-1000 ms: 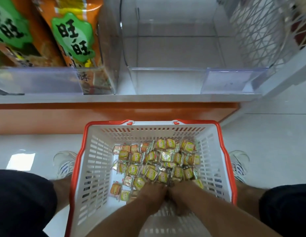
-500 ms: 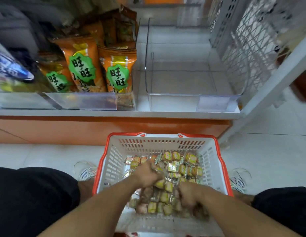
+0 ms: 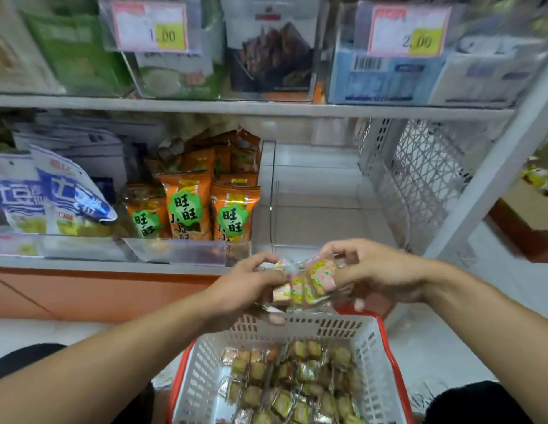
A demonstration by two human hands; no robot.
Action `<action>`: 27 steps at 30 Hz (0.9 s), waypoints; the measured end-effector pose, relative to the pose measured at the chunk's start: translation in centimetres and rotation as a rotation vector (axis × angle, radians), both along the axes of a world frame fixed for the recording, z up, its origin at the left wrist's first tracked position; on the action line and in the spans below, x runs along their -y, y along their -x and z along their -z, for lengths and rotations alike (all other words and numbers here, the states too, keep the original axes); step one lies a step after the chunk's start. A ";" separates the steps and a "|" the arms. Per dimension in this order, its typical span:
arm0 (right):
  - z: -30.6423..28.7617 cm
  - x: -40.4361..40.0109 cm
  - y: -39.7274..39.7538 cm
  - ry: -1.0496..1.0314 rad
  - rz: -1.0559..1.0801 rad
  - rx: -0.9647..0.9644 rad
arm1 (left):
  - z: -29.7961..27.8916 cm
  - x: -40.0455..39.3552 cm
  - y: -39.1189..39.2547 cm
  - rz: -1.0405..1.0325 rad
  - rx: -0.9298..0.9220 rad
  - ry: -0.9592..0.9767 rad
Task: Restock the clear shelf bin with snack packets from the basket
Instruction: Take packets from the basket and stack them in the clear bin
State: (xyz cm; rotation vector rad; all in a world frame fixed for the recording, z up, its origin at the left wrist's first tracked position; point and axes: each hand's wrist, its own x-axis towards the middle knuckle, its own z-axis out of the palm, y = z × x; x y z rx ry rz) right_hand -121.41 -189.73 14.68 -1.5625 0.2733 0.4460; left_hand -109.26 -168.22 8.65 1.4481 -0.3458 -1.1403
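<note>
I've lifted both hands out of the basket. My left hand and right hand clamp a row of snack packets (long axis hand to hand). The clear shelf bin lies just beyond, seemingly nearer my right.

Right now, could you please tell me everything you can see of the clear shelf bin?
The clear shelf bin looks like transparent plastic with thin upright walls and a low front lip. It sits on the lower shelf, right of the orange snack bags, beside a white lattice panel. No packets show inside it. Both hands hold packets just before its front.
</note>
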 end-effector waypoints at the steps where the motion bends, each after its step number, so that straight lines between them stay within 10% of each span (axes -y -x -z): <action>1: -0.4 -0.3 -0.1 -0.057 0.039 0.022 | -0.6 0.1 0.0 -0.026 -0.035 0.052; 7: 0.1 -2.0 -1.6 -0.234 0.236 0.051 | -1.4 1.1 -0.3 -0.207 -0.285 0.230; 27: 1.0 -2.7 -0.9 -0.069 0.397 0.111 | -0.7 1.4 -0.2 -0.375 -0.257 0.265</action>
